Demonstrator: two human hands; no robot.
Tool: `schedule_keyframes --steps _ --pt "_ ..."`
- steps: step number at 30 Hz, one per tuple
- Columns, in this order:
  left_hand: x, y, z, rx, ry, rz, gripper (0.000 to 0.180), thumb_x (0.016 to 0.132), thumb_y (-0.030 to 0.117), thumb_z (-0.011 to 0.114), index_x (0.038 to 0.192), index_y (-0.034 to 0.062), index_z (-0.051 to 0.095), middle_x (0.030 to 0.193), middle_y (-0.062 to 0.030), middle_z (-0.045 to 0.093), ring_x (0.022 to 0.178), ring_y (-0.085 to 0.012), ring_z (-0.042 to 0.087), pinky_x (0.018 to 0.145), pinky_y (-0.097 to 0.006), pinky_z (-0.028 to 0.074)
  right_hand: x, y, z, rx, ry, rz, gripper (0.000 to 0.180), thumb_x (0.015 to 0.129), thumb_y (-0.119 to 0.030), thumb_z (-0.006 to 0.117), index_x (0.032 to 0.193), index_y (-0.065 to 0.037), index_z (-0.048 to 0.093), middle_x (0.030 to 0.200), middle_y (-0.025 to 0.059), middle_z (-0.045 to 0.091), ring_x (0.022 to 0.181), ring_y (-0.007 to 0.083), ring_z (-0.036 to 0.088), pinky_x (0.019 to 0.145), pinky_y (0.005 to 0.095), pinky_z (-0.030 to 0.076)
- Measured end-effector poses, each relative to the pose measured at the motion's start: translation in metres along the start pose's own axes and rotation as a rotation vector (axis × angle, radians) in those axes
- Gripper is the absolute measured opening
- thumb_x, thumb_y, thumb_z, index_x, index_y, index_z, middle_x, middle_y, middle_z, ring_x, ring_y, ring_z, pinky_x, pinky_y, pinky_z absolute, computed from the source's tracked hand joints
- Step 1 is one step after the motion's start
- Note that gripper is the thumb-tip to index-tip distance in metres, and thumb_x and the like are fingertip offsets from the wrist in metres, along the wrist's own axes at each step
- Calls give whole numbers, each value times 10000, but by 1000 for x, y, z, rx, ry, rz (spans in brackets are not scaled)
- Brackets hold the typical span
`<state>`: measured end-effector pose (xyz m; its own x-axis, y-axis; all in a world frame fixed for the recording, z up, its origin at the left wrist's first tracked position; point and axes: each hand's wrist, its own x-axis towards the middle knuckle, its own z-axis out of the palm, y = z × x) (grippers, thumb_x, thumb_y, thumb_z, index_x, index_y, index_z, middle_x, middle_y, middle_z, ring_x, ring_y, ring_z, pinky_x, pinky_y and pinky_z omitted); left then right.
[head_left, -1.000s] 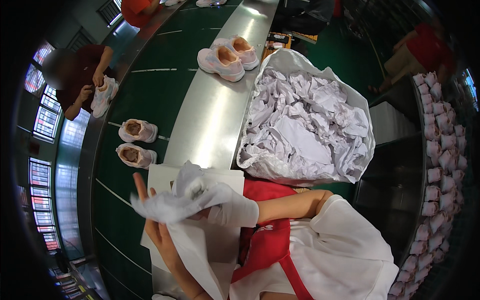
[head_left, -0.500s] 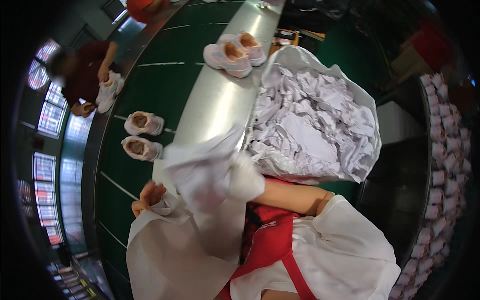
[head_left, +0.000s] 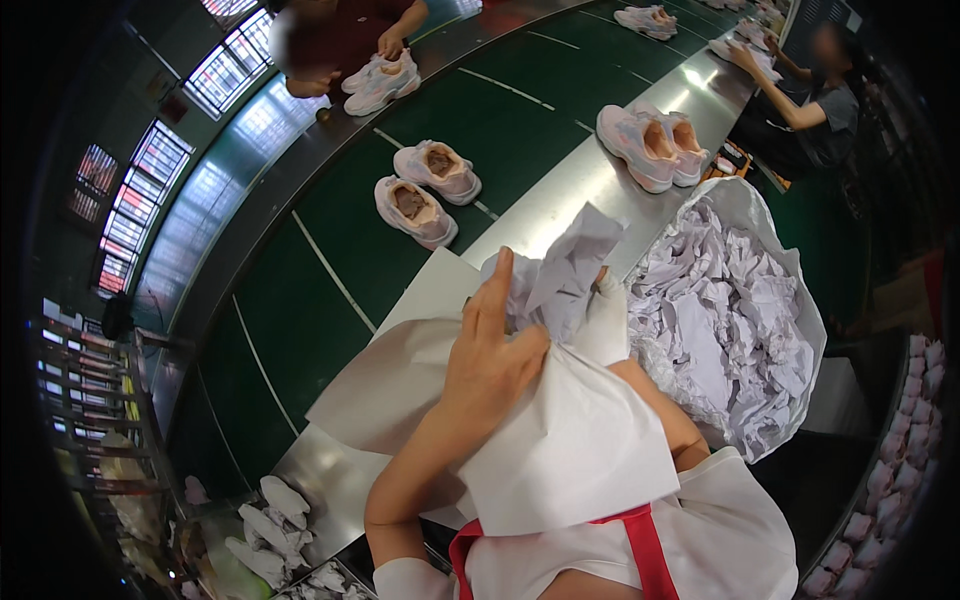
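My left hand point(head_left: 490, 350) is closed at the edge of a wad of crumpled white paper point(head_left: 570, 275), index finger pointing up and thumb against the paper. A large smooth white sheet point(head_left: 580, 440) spreads from beneath this hand toward my apron and is gathered near the thumb. On the far side of the sheet, my right hand in a white glove point(head_left: 605, 315) is wrapped about the wad, mostly hidden. Right of it stands a white sack point(head_left: 815, 330) full of crumpled paper point(head_left: 720, 320).
A pair of pale pink sneakers point(head_left: 655, 145) sits on the metal ledge point(head_left: 530, 225). Another pair point(head_left: 425, 195) rests on the green conveyor point(head_left: 330, 240). Across it a co-worker point(head_left: 350, 40) handles shoes; another point(head_left: 810, 95) works far right. Stuffed white bundles point(head_left: 270, 530) lie lower left.
My view has turned, so the scene sits differently. My left hand has come from the sheet's corner to the crumpled wad, and both hands are now together at it.
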<state>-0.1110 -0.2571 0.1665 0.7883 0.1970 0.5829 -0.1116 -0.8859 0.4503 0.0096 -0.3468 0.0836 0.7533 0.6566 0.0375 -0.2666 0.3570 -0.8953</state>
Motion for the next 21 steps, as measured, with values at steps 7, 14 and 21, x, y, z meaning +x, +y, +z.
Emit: schedule_keyframes --steps 7,14,21 --pt "-7 -35 -31 12 239 -177 14 864 14 562 876 9 567 886 -76 587 751 -172 524 631 -259 407 -1 6 -26 176 -124 169 364 894 -200 475 1179 26 494 1175 155 567 1093 240 553 937 349 458" --pt "-11 -16 -43 -491 4 -60 234 942 160 402 771 37 503 990 -150 568 750 -150 472 688 -270 376 -17 -31 30 -273 -20 -56 323 941 -153 388 1186 44 463 1181 146 564 1063 223 577 937 334 466" --pt "-29 -70 -14 -564 258 -434 196 961 63 329 860 12 489 879 -96 496 783 -142 523 953 -352 396 -42 15 36 727 -221 431 364 925 -164 317 1186 -32 533 1152 64 580 1008 160 576 854 293 473"
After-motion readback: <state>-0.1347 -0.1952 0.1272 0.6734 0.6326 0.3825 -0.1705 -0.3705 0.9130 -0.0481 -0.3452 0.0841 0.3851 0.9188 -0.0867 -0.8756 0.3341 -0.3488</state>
